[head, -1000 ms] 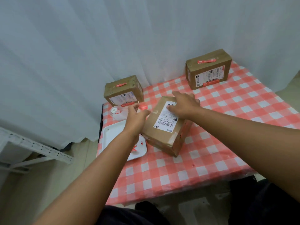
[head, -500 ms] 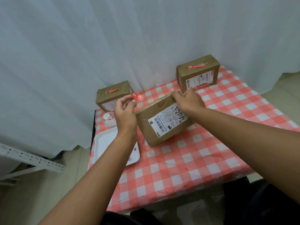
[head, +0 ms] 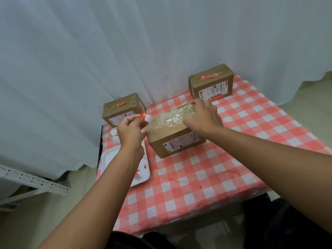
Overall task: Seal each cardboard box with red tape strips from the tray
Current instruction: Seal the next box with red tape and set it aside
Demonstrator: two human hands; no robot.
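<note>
A cardboard box [head: 172, 139] lies flat on the checked table in the middle, its clear-taped top seam facing up. My right hand [head: 203, 117] rests on the right part of that top, fingers spread. My left hand [head: 132, 131] hovers just left of the box, pinching a short red tape strip [head: 145, 117] with a white backing. Below it lies the white tray [head: 115, 155] holding a few red scraps [head: 139, 169]. Two more boxes stand at the back, each with a red strip on top: one at the left [head: 124, 109], one at the right [head: 212, 81].
A small white tape roll [head: 114, 134] sits behind the tray near the table's left edge. A white curtain [head: 125, 47] hangs right behind the table. A white metal rack [head: 34, 180] stands low on the left. The red-and-white cloth [head: 206, 177] covers the table.
The middle box has been turned from tilted on its edge to lying flat, seam side up. My left hand rose slightly with the strip; my right hand moved onto the box's top.
</note>
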